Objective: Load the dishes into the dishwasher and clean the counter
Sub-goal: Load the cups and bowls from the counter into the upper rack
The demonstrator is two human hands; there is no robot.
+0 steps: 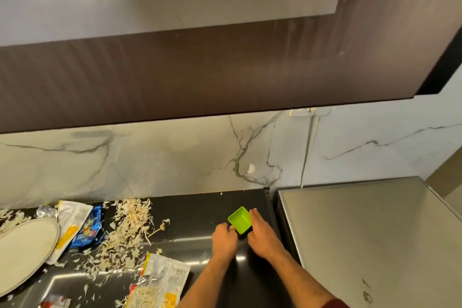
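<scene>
A small green square container [240, 219] stands on the black counter [200, 210] near its right end. My left hand [225, 239] is against the container's near left corner and my right hand [262, 232] lies along its right side, fingers flat; both touch it. A large pale plate [23, 247] sits at the left edge of the counter. Dry shredded peelings [130, 222] are strewn across the counter's middle. Empty food wrappers lie there too: a white and yellow one [72, 222], a blue one [90, 230] and another near me [162, 280].
A stainless steel appliance top [362, 232] adjoins the counter on the right. A dark wood cabinet [200, 70] hangs overhead. A marble backsplash [150, 157] runs behind, with a wall socket [300, 112] and cable [308, 147].
</scene>
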